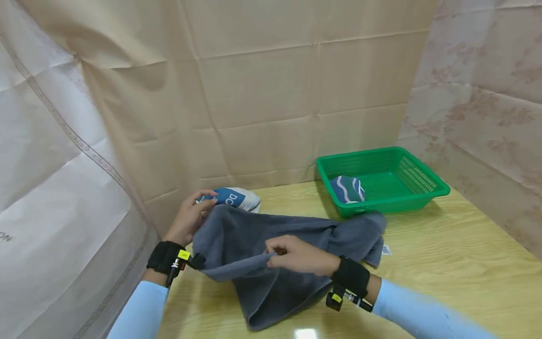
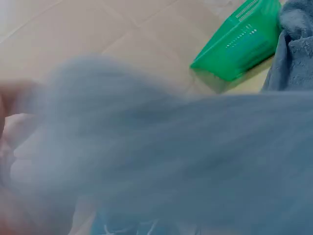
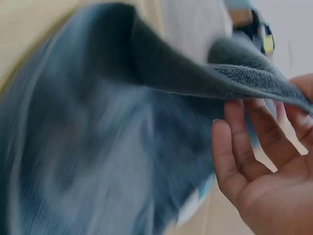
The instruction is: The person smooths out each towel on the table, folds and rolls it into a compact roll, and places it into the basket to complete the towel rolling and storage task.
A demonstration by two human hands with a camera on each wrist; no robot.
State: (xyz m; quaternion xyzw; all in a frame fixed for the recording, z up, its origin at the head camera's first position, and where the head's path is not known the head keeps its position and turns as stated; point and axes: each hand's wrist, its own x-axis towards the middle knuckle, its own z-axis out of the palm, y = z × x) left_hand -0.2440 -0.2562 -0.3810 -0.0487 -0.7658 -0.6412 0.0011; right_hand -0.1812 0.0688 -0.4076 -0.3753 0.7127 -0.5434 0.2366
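Observation:
A dark grey towel (image 1: 292, 282) is partly lifted off the wooden table, its lower part trailing on the tabletop. My left hand (image 1: 190, 219) holds its left end, fingers curled at the cloth; in the left wrist view the blurred towel (image 2: 161, 156) hides much of that hand. With thumb and fingers, my right hand (image 1: 296, 254) pinches the near edge in the middle. The right wrist view shows that edge running between the thumb and fingers of the right hand (image 3: 269, 161). Bunched cloth forms the towel's right end, where a small white label (image 1: 386, 250) sticks out.
Behind the towel lies a blue and white item (image 1: 239, 197) with printed letters, partly covered. A green plastic basket (image 1: 394, 205) stands at the back right, holding a bundled striped cloth (image 1: 348, 189). Beige sheeting (image 1: 271, 94) hangs behind the table (image 1: 444, 263).

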